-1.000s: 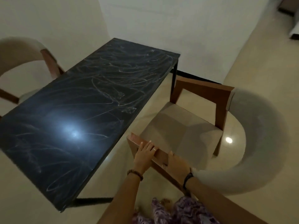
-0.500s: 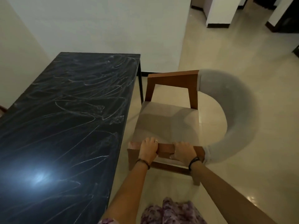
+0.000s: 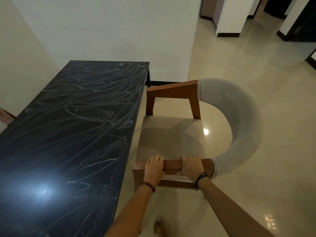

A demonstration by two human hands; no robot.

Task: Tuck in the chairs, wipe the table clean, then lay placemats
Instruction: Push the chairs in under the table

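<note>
Your left hand [image 3: 153, 170] and right hand [image 3: 192, 169] each grip the chair [image 3: 171, 137] armrest; rigid, likely heavy frame, so hold there.

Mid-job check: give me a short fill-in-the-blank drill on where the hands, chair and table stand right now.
1. Both the left hand and the right hand grip the chair's wooden ____.
2. The chair stands beside the table's long edge, not yet ____ under it.
3. The black table top is covered in white ____ marks.
4. The chair's curved backrest is padded in ____ fabric.

Missing words: armrest; tucked; scribble; grey
</note>
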